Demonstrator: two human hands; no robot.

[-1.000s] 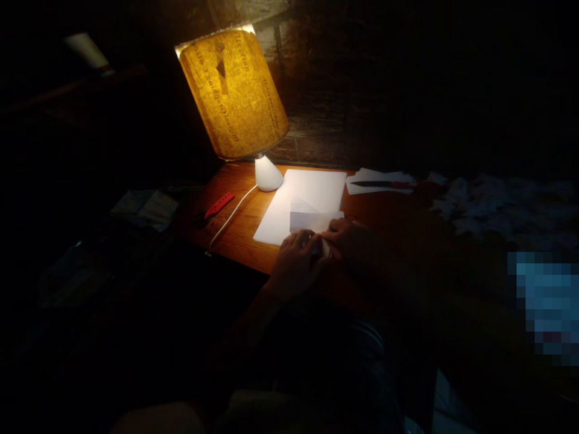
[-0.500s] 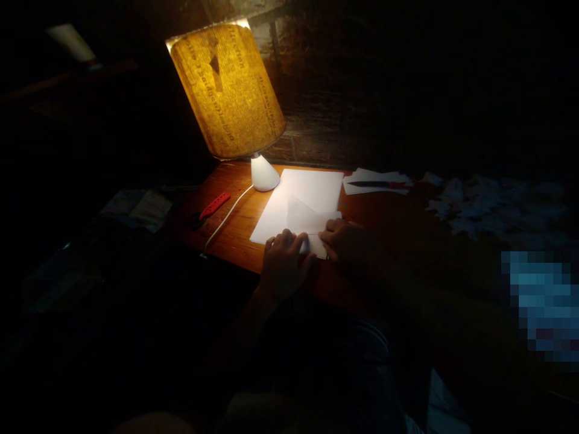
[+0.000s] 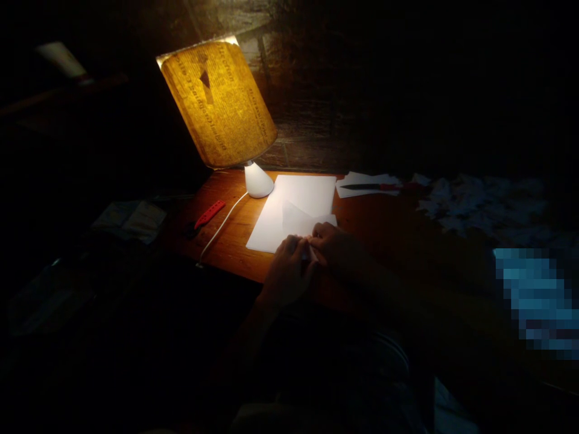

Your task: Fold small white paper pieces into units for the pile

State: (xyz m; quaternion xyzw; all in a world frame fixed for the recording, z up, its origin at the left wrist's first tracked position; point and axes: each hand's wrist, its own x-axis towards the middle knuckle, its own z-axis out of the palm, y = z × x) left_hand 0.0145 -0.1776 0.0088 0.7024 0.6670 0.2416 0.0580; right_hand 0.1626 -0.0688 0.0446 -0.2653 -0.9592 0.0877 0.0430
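Folded white paper (image 3: 298, 220) is clamped between the left hand (image 3: 287, 271) and right hand (image 3: 337, 247) fingers (image 3: 318, 230); lampshade newsprint (image 3: 217, 102) is unreadable.

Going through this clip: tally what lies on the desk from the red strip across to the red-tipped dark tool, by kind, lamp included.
Table lamp: 1
Paper sheets: 3 (flat sheet, folded sheet, sheet under the tool)
Red-tipped dark tool: 1
Red strip: 1
Total: 6

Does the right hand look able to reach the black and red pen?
Probably yes: the right hand rests on the folded paper, and only the wooden desk lies between it and the pen, though it would leave the fold.
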